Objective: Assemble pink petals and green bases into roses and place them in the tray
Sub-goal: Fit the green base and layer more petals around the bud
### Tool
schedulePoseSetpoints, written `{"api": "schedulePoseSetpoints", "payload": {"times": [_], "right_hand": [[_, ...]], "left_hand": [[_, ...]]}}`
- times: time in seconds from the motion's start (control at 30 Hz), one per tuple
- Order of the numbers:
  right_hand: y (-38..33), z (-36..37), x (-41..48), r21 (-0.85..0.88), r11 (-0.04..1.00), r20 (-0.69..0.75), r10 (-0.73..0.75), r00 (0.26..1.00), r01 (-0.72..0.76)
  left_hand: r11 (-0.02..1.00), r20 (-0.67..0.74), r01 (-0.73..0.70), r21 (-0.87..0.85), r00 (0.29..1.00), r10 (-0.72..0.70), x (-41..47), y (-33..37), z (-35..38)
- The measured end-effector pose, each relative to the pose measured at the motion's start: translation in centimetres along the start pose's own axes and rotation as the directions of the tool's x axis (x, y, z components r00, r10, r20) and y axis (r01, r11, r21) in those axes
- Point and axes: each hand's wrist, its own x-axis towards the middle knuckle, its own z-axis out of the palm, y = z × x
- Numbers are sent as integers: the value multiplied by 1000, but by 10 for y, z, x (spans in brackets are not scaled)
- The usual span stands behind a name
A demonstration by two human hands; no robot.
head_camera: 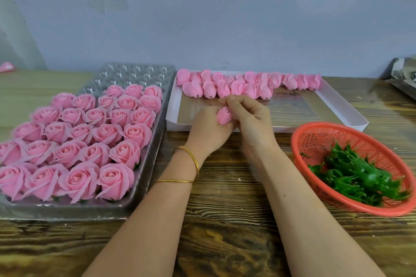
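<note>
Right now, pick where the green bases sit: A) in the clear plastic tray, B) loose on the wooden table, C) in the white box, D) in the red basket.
D: the green bases lie heaped inside the red basket at the right.

A wood-grain table (225, 231) runs up to a grey wall. Along its left side, from the front edge back, sits a clear plastic tray (67, 211) filled with pink roses (74, 141). At the middle of the far edge lies a shallow white box (340, 101) with pink petal buds (247, 84) lined along its far side. Just beside the box's near right corner, toward the right edge, stands a red basket (319, 139) of green bases (351, 177). A tiny white scrap (239, 179) lies on bare wood between tray and basket.
</note>
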Motion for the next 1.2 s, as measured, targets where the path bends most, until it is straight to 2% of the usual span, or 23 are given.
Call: {"api": "schedulePoseSetpoints", "payload": {"times": [0.27,0.43,0.57,0.7,0.77,1.0,1.2], "right_hand": [[0,10,-4,-150,988,68,-29,997,39],[5,9,-2,-261,963,97,-37,995,61],[7,10,-4,-359,922,172,-87,981,145],[7,10,-6,-414,892,229,-91,969,182],[7,9,-6,-440,879,249,-75,966,182],[2,6,-8,-519,805,374,-89,923,288],[3,2,-5,-572,760,422,-49,905,308]], "left_hand": [[981,57,48,188,997,-60,2,-6,7],[977,30,58,206,997,-65,-1,-4,7],[979,-28,59,197,998,-54,-1,-3,7],[994,-114,61,86,992,-51,-3,-3,8],[994,-112,89,65,990,-81,-2,-5,9],[988,-116,61,142,992,-44,-2,-8,7],[962,-55,1,273,998,15,0,-7,5]]}}
